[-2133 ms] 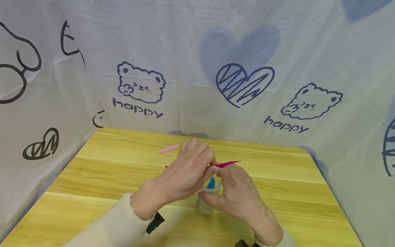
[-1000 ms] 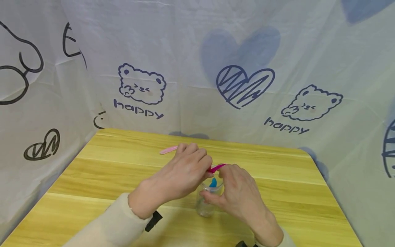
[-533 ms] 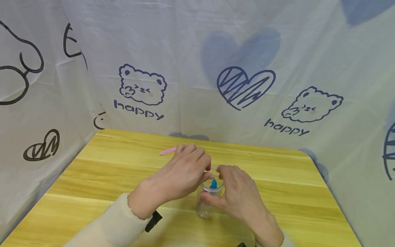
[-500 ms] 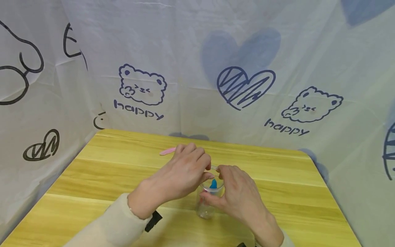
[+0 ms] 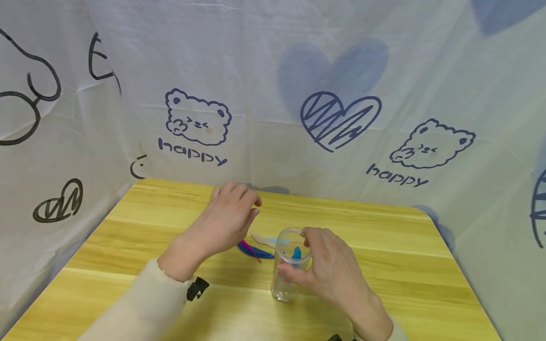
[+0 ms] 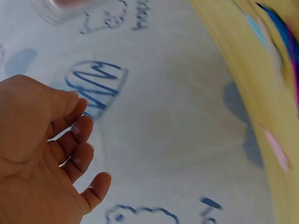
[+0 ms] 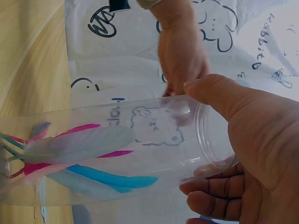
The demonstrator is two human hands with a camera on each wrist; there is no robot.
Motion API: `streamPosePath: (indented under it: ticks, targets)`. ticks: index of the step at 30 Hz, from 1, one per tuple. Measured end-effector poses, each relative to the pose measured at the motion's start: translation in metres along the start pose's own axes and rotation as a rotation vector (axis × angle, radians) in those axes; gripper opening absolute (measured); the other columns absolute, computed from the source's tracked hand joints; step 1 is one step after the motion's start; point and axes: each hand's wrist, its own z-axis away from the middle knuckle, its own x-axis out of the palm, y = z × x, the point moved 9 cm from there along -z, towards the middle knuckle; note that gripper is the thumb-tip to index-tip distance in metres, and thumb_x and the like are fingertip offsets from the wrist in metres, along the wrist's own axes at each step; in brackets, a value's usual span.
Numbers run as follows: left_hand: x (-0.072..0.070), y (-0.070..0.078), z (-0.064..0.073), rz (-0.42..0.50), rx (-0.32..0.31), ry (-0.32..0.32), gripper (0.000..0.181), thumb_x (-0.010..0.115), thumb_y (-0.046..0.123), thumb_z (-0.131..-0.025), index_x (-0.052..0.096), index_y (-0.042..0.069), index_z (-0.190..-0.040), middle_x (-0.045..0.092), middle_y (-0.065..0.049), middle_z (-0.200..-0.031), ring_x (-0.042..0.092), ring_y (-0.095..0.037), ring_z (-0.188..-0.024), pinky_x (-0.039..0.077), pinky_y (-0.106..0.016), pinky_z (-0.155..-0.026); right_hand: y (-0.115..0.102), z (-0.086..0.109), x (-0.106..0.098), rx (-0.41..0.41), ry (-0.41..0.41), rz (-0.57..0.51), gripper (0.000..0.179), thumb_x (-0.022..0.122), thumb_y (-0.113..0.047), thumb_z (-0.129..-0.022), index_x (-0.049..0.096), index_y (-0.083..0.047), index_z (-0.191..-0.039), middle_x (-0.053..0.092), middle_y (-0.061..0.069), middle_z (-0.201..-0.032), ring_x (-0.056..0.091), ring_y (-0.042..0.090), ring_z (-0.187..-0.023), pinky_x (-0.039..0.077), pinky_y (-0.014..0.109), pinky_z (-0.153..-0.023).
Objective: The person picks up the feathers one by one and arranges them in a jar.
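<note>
A clear plastic jar (image 5: 285,284) stands upright on the table, with several feathers inside, among them a bright blue feather (image 7: 112,177) and a pale feather (image 7: 84,144). Thumb and fingers of my right hand (image 5: 337,274) grip it just below the rim. My left hand (image 5: 222,218) hovers left of the jar, fingers loosely bent, holding nothing. Between that hand and the jar lie a dark blue feather (image 5: 261,253), a thin magenta feather (image 5: 252,251) and a whitish feather (image 5: 261,239). A light pink feather (image 6: 276,149) shows in the left wrist view; in the head view my left hand hides it.
The wood-grain table (image 5: 405,265) has a rounded back right corner. Behind it and along the sides hangs a white cloth (image 5: 264,142) printed with hearts and bears. Another light blue feather (image 5: 279,241) lies behind the jar.
My left hand let a magenta feather go into the jar, then moved left and away from the rim, uncovering feathers on the table. My right hand has kept its grip on the jar.
</note>
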Motion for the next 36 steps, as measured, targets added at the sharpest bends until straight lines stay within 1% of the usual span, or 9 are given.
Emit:
streamPosePath:
  ticks: [5,8,11,16,21,25,30,33,36]
  targets:
    - [0.017,-0.037,0.009,0.029,-0.147,-0.042,0.01,0.064,0.015,-0.105,0.068,0.008,-0.111,0.066,-0.005,-0.106,0.055,-0.03,-0.107,0.044,-0.046,-0.089,0.001,0.0,-0.001,-0.001,0.003,0.002,0.069,0.091,-0.057,-0.072,0.062,-0.007,-0.108,0.066,0.001,-0.088,0.06,0.013,-0.075,0.051,0.027,-0.063]
    - [0.031,-0.058,0.017,0.036,-0.211,-0.07,0.013,0.063,0.014,-0.105,0.068,0.006,-0.113,0.066,-0.008,-0.108,0.056,-0.032,-0.107,0.047,-0.05,-0.091,0.001,-0.001,-0.001,-0.012,0.007,0.005,0.069,0.091,-0.058,-0.072,0.061,-0.006,-0.109,0.066,0.003,-0.088,0.059,0.014,-0.074,0.051,0.027,-0.062]
    - [0.046,-0.076,0.025,0.028,-0.255,-0.106,0.018,0.063,0.013,-0.105,0.068,0.002,-0.119,0.067,-0.014,-0.115,0.057,-0.036,-0.108,0.049,-0.054,-0.091,0.001,-0.001,-0.002,-0.029,0.016,0.006,0.069,0.09,-0.057,-0.073,0.061,-0.006,-0.109,0.066,0.004,-0.088,0.059,0.014,-0.074,0.051,0.027,-0.062]
    - [0.068,-0.097,0.034,0.038,-0.316,-0.169,0.035,0.062,0.019,-0.106,0.062,-0.004,-0.133,0.064,-0.023,-0.131,0.057,-0.044,-0.123,0.048,-0.06,-0.103,0.002,-0.002,-0.003,-0.044,0.022,0.008,0.069,0.09,-0.058,-0.074,0.06,-0.006,-0.109,0.065,0.004,-0.087,0.06,0.015,-0.075,0.052,0.028,-0.062]
    - [0.093,-0.109,0.037,0.047,-0.324,-0.231,0.054,0.063,0.03,-0.107,0.054,-0.009,-0.143,0.057,-0.028,-0.144,0.05,-0.049,-0.138,0.039,-0.064,-0.115,0.002,-0.001,-0.001,-0.042,0.015,0.002,0.069,0.089,-0.059,-0.076,0.061,-0.005,-0.11,0.065,0.004,-0.088,0.06,0.015,-0.075,0.052,0.028,-0.062]
    - [0.118,-0.115,0.036,0.052,-0.326,-0.321,0.067,0.058,0.038,-0.108,0.044,-0.012,-0.152,0.047,-0.031,-0.156,0.042,-0.049,-0.147,0.032,-0.063,-0.121,0.003,0.0,0.0,-0.023,0.0,0.0,0.07,0.089,-0.058,-0.075,0.061,-0.006,-0.111,0.066,0.004,-0.089,0.061,0.015,-0.076,0.052,0.028,-0.063]
    - [0.148,-0.119,0.039,0.082,-0.392,-0.484,0.079,0.05,0.049,-0.11,0.028,-0.007,-0.162,0.026,-0.028,-0.17,0.02,-0.047,-0.159,0.018,-0.066,-0.126,0.003,0.001,0.003,0.0,-0.032,-0.003,0.07,0.089,-0.059,-0.075,0.061,-0.007,-0.112,0.067,0.003,-0.091,0.062,0.014,-0.078,0.053,0.028,-0.065]
    - [0.159,-0.117,0.037,0.103,-0.404,-0.527,0.085,0.046,0.057,-0.109,0.024,-0.003,-0.165,0.019,-0.025,-0.173,0.013,-0.046,-0.161,0.012,-0.068,-0.126,0.003,0.002,0.003,0.007,-0.04,-0.003,0.07,0.089,-0.059,-0.075,0.061,-0.007,-0.113,0.067,0.003,-0.091,0.062,0.014,-0.078,0.053,0.027,-0.065]
    - [0.167,-0.115,0.035,0.108,-0.397,-0.546,0.092,0.043,0.066,-0.106,0.023,0.0,-0.166,0.018,-0.025,-0.173,0.011,-0.045,-0.162,0.011,-0.07,-0.125,0.003,0.002,0.003,0.007,-0.041,-0.002,0.071,0.089,-0.059,-0.075,0.061,-0.007,-0.113,0.067,0.003,-0.092,0.062,0.014,-0.078,0.053,0.027,-0.065]
